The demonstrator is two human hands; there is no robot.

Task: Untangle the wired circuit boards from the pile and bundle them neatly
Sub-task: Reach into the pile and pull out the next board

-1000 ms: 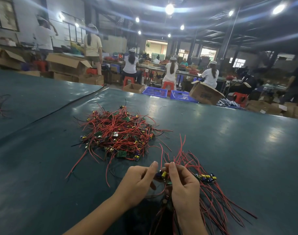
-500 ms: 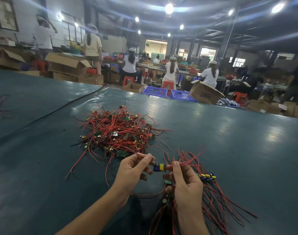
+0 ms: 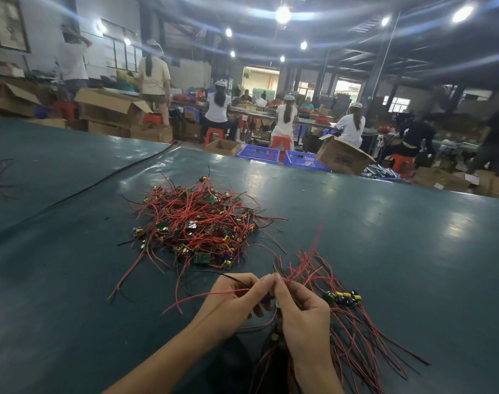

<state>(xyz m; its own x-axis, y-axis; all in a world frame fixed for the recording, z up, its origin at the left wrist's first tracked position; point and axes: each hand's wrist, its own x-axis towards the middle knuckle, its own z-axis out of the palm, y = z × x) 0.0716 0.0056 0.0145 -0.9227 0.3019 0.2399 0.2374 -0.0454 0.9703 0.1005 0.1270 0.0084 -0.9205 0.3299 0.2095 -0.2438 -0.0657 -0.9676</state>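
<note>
Fingers (image 3: 260, 284) of left hand (image 3: 228, 304) and right hand (image 3: 303, 315) pinching red wires (image 3: 303, 270), pile (image 3: 197, 223) beyond

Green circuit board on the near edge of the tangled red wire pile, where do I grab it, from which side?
Likely pinch the small green circuit board by its side edges, coming from the near side: it sits exposed on the rim of the tangled pile of red wires, with the tangle behind it. The left hand and right hand both pinch loose red wires.
</note>
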